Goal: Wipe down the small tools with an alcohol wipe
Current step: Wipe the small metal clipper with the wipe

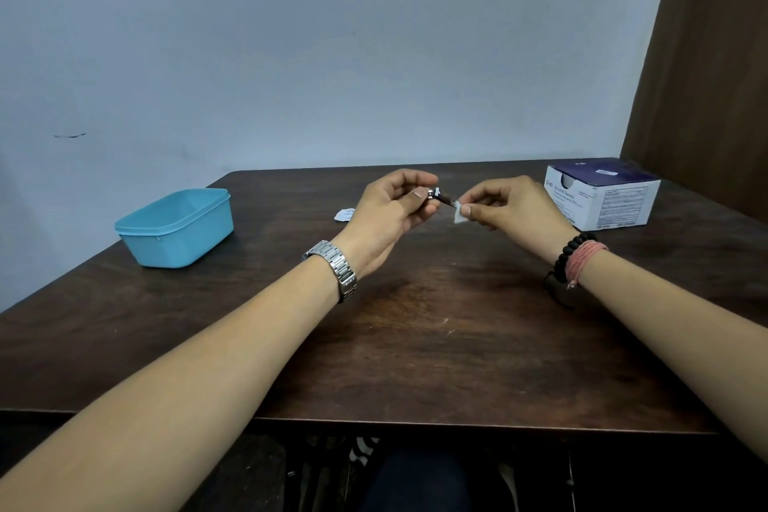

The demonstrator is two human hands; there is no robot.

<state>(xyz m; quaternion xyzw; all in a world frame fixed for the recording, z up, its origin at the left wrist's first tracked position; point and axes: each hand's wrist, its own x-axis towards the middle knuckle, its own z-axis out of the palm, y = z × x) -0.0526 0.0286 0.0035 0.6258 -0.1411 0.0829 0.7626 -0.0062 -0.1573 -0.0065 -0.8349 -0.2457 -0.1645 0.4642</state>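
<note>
**Inspector:** Dark wooden table against a plain pale wall. Above its far half, the left hand pinches a small dark tool with a metal collar, fingers curled round the near end. The right hand pinches a folded alcohol wipe against the tool's free end.

**Clerk:** Progress?

**Inspector:** Wiping is under way on this one item, I judge. A torn wrapper lies on the table behind the left hand, so the wipe is unpacked.

**Clerk:** Remaining?

**Inspector:** Cannot tell. A blue tub stands at far left; its contents are hidden. The swab box sits at far right. No other tools are visible.
</note>
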